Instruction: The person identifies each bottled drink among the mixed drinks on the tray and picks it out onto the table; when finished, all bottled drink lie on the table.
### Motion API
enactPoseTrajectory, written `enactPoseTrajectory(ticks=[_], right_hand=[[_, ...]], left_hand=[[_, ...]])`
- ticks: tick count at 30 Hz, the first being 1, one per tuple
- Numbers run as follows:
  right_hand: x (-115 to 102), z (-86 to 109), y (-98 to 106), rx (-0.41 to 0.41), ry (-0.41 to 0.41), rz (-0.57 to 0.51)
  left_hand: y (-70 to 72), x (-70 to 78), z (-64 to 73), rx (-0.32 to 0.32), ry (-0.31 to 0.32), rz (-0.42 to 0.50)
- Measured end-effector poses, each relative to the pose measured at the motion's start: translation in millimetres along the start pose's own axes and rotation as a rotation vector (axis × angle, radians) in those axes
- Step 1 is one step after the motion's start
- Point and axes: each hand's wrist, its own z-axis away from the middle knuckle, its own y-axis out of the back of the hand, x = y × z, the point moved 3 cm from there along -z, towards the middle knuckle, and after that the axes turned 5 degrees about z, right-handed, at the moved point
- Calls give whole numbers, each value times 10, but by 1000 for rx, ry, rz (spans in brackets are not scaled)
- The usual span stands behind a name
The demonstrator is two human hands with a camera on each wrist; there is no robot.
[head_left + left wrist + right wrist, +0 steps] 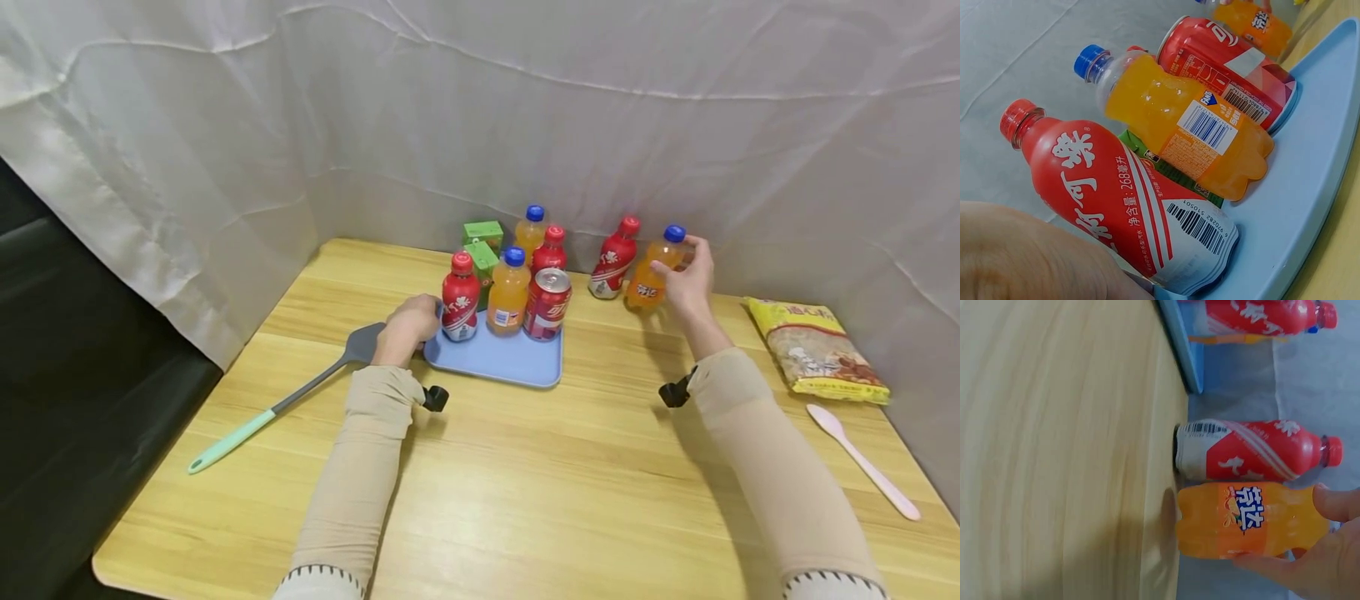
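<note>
My right hand (692,279) grips an orange soda bottle (648,273) with a blue cap, fingers and thumb around its upper part. It leans slightly beside a red cola bottle (613,260), as the right wrist view also shows. At the left edge of a blue tray (495,360), my left hand (408,327) holds the rim, though most of its fingers are hidden. On the tray stand a red bottle (1129,194), an orange soda bottle (1179,119) and a red can (1229,69). Green cartons (483,235) and further bottles stand behind them, partly hidden.
Left of the tray lies a grey spatula (311,385) with a mint handle, its head by my left hand. A yellow food packet (817,350) and a pink spoon (862,462) lie at the table's right. Grey cloth (570,125) hangs behind the table.
</note>
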Motion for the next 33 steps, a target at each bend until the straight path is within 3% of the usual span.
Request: enactPoseTrajectory(ticks=[12,17,25,33], right_hand=[[102,-140,-23,-15,-17,-8],[136,-236,9,-49,14,23],[104,-302,82,-99,49,71],[201,-257,50,-116,83,115]], left_hand=[[-30,-4,-13,-10,16,14],[-7,-3,-7,-8,11,16],[35,10,-20,43,-14,-17],[-20,-14,-21,1,11,22]])
